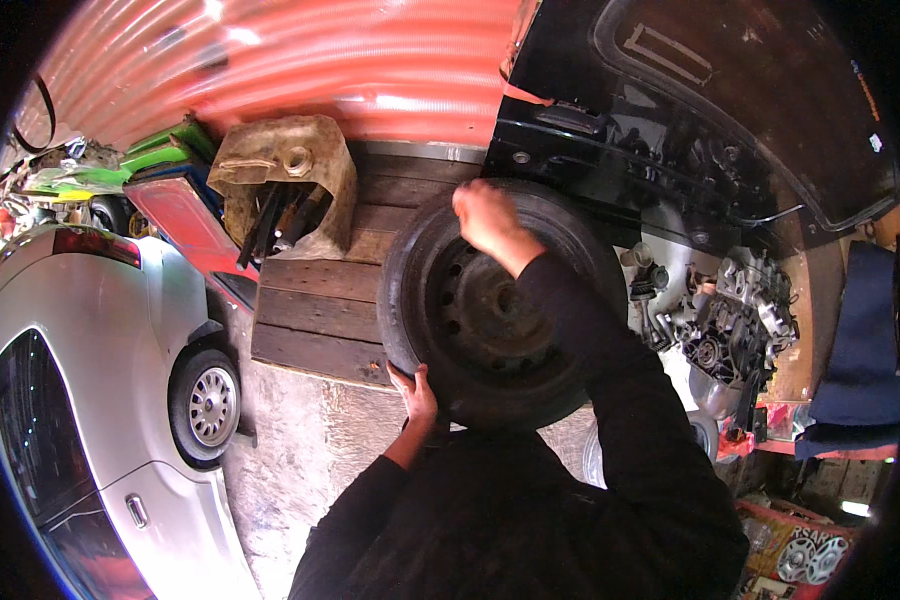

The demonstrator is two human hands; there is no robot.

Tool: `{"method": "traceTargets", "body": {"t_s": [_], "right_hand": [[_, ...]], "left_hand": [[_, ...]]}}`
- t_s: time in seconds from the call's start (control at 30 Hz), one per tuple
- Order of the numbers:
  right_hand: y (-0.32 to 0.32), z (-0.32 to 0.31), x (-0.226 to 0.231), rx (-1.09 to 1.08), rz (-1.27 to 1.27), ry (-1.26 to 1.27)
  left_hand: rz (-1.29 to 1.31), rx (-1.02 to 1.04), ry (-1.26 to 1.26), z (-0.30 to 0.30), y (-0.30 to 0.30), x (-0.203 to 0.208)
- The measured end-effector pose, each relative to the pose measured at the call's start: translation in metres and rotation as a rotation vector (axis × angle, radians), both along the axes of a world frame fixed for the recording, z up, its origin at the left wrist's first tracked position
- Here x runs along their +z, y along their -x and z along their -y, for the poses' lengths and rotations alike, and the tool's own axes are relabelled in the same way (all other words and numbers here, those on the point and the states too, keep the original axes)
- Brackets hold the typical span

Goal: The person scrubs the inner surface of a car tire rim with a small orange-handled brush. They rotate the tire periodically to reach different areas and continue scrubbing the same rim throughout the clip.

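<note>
A black tyre (399, 315) on a dark steel rim (490, 320) lies tilted in front of me, over the near part of the wooden planks. My left hand (417, 397) grips the tyre's near left edge, thumb up along the sidewall and fingers partly hidden beneath. Over the far side of the wheel is my right hand (493, 222), its fingers curled but smeared by motion. Whether anything sits in those fingers, or whether they touch the tyre, I cannot tell. My right sleeve covers part of the wheel's right side.
A cut-open dirty plastic canister (332, 170) with dark tools inside stands on the planks (315, 298). A silver car (120, 330) is at left. Engine parts (725, 335) and a black car panel (570, 150) lie right. Red corrugated sheeting (370, 60) rises behind.
</note>
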State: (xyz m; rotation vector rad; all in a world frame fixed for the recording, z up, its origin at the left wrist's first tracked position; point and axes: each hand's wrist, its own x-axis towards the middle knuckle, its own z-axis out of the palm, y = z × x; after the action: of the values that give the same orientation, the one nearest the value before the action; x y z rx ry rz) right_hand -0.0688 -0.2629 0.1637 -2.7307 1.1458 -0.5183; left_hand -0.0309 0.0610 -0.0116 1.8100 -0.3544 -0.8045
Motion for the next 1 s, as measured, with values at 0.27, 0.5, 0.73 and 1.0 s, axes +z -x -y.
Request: {"method": "traceTargets", "body": {"t_s": [0.27,0.5,0.73,1.0], "right_hand": [[-0.021,-0.051,0.049,0.063,0.275,-0.525],[-0.051,-0.107,0.012,0.009,0.263,-0.216],[-0.061,-0.102,0.024,-0.011,0.537,-0.164],[-0.056,-0.121,0.013,0.200,0.423,-0.813]], "left_hand": [[-0.087,-0.166,-0.009,-0.007,-0.017,-0.001],[-0.181,-0.270,-0.017,-0.004,-0.021,0.008],[-0.255,-0.307,-0.030,-0.011,-0.033,-0.002],[-0.233,-0.365,-0.069,-0.014,-0.034,-0.006]]}}
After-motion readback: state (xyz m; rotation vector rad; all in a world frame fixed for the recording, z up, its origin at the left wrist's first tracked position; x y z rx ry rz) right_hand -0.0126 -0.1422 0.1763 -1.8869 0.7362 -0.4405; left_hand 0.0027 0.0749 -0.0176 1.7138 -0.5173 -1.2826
